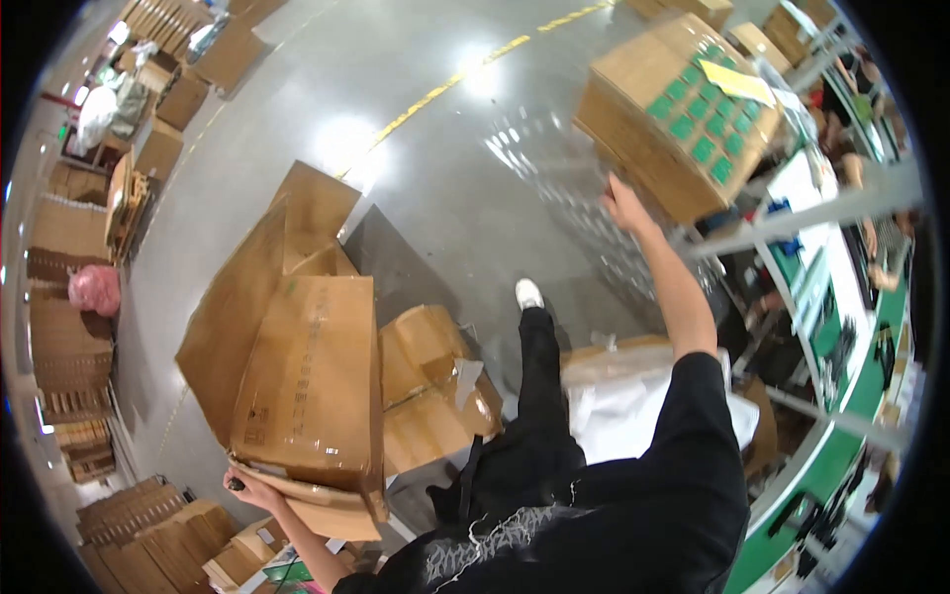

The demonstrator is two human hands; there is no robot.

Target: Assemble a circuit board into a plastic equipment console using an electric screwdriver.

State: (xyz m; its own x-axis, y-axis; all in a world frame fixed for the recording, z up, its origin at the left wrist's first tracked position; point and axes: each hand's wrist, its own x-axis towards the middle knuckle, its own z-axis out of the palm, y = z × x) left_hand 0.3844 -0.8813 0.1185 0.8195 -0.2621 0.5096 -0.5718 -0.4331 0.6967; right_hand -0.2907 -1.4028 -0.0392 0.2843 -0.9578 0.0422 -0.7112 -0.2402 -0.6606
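My left hand (254,491) is closed at the near left edge of a large brown cardboard box (309,371), whose flaps stand open. A small dark thing (236,484) shows at its fingers, too small to name. Out to the right, my right hand (625,206) grips a clear plastic sheet (584,213) with rows of pockets or bubbles, smeared by motion. Just beyond that hand stands a carton (633,148) with rows of green pieces (703,148) on top and a yellow paper (737,83) over them.
A smaller taped carton (426,406) sits on the floor beside the big box. White sheeting (623,416) covers an open box near my right side. At right runs a green-edged workbench (767,540) with metal rails; people are beyond it. Stacked cartons (69,342) line the left.
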